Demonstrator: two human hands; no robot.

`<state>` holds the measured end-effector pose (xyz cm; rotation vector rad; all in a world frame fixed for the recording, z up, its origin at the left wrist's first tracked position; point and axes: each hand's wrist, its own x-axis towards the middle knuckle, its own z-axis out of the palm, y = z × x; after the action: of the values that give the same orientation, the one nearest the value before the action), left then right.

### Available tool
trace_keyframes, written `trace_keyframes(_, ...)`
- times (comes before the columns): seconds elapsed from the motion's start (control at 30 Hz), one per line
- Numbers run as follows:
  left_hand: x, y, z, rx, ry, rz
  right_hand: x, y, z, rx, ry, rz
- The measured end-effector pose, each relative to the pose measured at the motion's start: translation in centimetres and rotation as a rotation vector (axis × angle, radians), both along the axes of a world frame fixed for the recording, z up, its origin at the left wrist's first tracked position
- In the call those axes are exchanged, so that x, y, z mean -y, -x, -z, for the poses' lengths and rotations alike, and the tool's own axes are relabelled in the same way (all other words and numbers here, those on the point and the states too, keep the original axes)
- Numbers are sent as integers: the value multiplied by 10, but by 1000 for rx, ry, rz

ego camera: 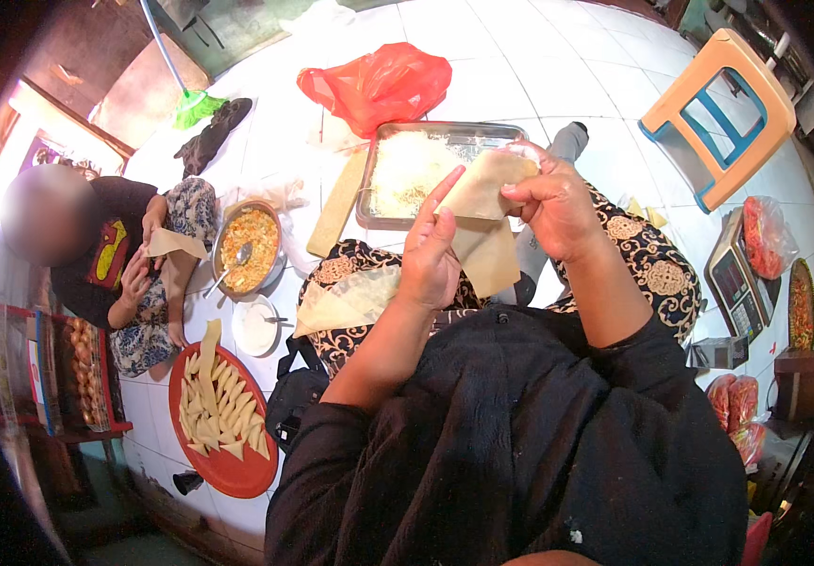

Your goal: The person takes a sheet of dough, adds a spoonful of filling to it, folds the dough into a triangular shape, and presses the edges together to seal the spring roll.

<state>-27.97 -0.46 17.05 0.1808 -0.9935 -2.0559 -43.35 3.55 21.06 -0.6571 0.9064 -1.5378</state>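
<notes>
My right hand grips one end of a folded pastry sheet between thumb and fingers, above the rim of a metal tray. My left hand is at the sheet's other end, thumb and forefinger apart; whether it pinches the sheet I cannot tell. Shredded pale filling lies in the tray. Another flat pastry sheet hangs below the held one, over my lap. More thin sheets rest on my left thigh, over the patterned cloth.
A co-worker at the left handles a pastry sheet beside a bowl of orange filling. Nearby are a white saucer and a red plate of folded triangles. A red plastic bag, plastic stool and scale stand around.
</notes>
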Motion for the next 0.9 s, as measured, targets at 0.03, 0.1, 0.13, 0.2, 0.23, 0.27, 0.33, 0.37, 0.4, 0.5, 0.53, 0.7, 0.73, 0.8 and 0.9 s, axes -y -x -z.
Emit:
trace_keyframes(0.03, 1, 1, 0, -16, -23, 7, 0, 1, 3, -20, 6, -7)
trace_keyframes(0.1, 2, 1, 1, -30, -75, 26, 0, -3, 4, -175, 77, 45)
trace_keyframes(0.13, 3, 1, 2, -28, -102, 39, 0, -6, 5, -253, 112, 70)
trace_keyframes(0.2, 5, 1, 3, -43, -189, 76, -1, -13, 12, -582, 287, 173)
trace_keyframes(0.23, 7, 1, 5, -57, -250, 99, -2, -15, 17, -746, 374, 225)
trace_keyframes(0.27, 9, 0, 6, -70, -312, 121, 0, -14, 21, -952, 523, 296)
trace_keyframes(0.33, 15, -3, 5, -138, -376, 196, 2, -13, 27, -1362, 822, 441)
trace_keyframes(0.37, 18, -6, 5, -171, -408, 229, 0, -17, 25, -1472, 856, 461)
trace_keyframes(0.4, 20, -8, 4, -175, -400, 243, -2, -20, 26, -1523, 872, 455)
trace_keyframes(0.5, 23, -11, 2, -156, -377, 247, -7, -29, 31, -1670, 904, 450)
trace_keyframes(0.53, 24, -12, 4, -130, -371, 222, -8, -31, 31, -1681, 891, 431)
trace_keyframes(0.7, 31, -15, 5, -80, -372, 127, -11, -21, 31, -1469, 878, 284)
trace_keyframes(0.73, 32, -16, 4, -87, -366, 121, -8, -17, 33, -1402, 812, 349)
trace_keyframes(0.8, 33, -15, 2, -102, -355, 113, 1, -11, 41, -1268, 674, 472)
trace_keyframes(0.9, 36, -9, 2, -92, -321, 72, 13, -19, 52, -573, 240, 142)
